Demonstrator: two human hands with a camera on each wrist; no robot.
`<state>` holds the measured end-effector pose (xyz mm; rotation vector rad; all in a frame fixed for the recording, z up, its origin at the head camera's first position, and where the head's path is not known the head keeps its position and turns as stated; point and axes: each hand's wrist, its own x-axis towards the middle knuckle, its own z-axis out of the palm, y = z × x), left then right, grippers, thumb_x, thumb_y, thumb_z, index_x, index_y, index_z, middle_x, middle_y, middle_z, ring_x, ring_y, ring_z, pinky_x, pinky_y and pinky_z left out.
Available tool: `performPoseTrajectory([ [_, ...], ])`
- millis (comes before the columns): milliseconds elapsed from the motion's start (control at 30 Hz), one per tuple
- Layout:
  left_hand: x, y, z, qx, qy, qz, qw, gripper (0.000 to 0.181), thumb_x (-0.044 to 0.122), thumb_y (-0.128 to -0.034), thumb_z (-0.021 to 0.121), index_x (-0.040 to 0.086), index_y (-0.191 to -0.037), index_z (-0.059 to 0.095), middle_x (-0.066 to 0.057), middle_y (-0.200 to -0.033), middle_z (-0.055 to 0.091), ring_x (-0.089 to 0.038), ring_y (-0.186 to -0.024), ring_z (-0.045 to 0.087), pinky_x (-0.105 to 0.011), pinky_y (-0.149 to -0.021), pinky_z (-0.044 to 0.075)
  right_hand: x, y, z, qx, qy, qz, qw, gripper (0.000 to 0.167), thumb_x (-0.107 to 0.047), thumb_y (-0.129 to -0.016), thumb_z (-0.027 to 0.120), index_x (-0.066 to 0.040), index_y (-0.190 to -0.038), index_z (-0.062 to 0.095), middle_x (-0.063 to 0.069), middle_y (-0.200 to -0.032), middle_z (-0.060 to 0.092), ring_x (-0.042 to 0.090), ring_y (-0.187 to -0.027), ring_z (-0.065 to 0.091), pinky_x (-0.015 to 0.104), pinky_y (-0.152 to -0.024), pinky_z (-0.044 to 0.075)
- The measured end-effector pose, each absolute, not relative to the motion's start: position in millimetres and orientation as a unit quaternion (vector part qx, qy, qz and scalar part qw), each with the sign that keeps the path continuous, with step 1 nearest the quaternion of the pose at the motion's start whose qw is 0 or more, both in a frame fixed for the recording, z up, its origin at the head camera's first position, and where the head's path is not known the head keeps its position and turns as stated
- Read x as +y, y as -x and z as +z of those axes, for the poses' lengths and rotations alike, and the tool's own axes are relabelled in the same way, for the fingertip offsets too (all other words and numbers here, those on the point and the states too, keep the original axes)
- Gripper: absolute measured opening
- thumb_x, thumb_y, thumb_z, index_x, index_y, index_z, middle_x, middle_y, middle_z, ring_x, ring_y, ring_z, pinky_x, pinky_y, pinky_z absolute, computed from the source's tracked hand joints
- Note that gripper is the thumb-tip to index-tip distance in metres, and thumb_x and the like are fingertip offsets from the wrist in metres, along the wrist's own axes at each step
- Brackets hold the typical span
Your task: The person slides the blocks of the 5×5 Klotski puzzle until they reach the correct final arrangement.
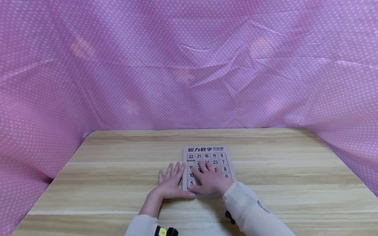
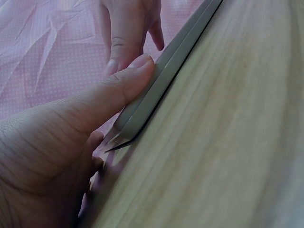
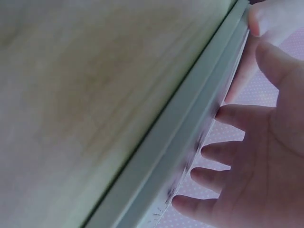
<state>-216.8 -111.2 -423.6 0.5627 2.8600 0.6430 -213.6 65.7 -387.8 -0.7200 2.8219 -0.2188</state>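
A light grey number sliding puzzle (image 1: 223,162) lies flat on the table, with dark Chinese lettering along its far border and rows of numbered tiles. In the leftmost column, a gap shows below tile 22. My left hand (image 1: 171,185) steadies the board's left side, fingers spread, its thumb on the near left corner; the left wrist view shows that thumb (image 2: 135,78) against the rim. Over the middle tiles lies my right hand (image 1: 212,182), hiding several of them. Its fingertips touch the tile face in the right wrist view, fingers (image 3: 221,153) apart and fairly straight.
The wood-grain table (image 1: 115,163) extends around the puzzle on all sides. Pink dotted cloth (image 1: 187,79) hangs behind the table and along both sides. A small black device (image 1: 172,235) is strapped at the left wrist.
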Motion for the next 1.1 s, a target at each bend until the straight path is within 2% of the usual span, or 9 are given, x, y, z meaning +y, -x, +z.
performPoseTrajectory([
  [300,-112.3,217.0,-425.0,0.955,-0.188,0.215,0.075,0.112,0.067,-0.0562,0.061,0.013,-0.139,0.010,-0.013,-0.142,0.005,-0.033,-0.126,-0.006,-0.056,-0.092,-0.012,67.0,206.0,-385.9,0.957,0.258,-0.072,0.107,0.065,-0.053,-0.084,0.041,-0.015,-0.135,0.030,0.016,-0.140,0.017,0.039,-0.124,0.013,0.059,-0.092,0.017],
  [667,-111.8,215.7,-425.0,0.955,-0.187,0.216,0.076,0.112,0.068,-0.0559,0.060,0.012,-0.139,0.010,-0.013,-0.142,0.005,-0.034,-0.126,-0.006,-0.056,-0.092,-0.012,71.7,204.6,-388.0,0.954,0.263,-0.092,0.108,0.068,-0.054,-0.083,0.041,-0.014,-0.136,0.028,0.017,-0.140,0.014,0.040,-0.124,0.011,0.060,-0.092,0.015],
  [867,-110.9,215.8,-425.5,0.955,-0.186,0.217,0.075,0.114,0.069,-0.0546,0.060,0.013,-0.139,0.010,-0.013,-0.142,0.005,-0.033,-0.126,-0.007,-0.056,-0.093,-0.012,90.2,204.8,-386.4,0.957,0.247,-0.123,0.092,0.070,-0.052,-0.082,0.045,-0.008,-0.135,0.029,0.021,-0.138,0.017,0.041,-0.123,0.012,0.060,-0.092,0.015],
  [1100,-110.0,216.2,-423.0,0.955,-0.183,0.221,0.077,0.115,0.068,-0.0534,0.061,0.013,-0.140,0.010,-0.013,-0.142,0.004,-0.032,-0.127,-0.007,-0.054,-0.093,-0.013,117.8,209.8,-389.3,0.968,0.199,-0.121,0.091,0.071,-0.050,-0.082,0.047,-0.007,-0.134,0.029,0.024,-0.137,0.017,0.040,-0.124,0.012,0.059,-0.093,0.015],
])
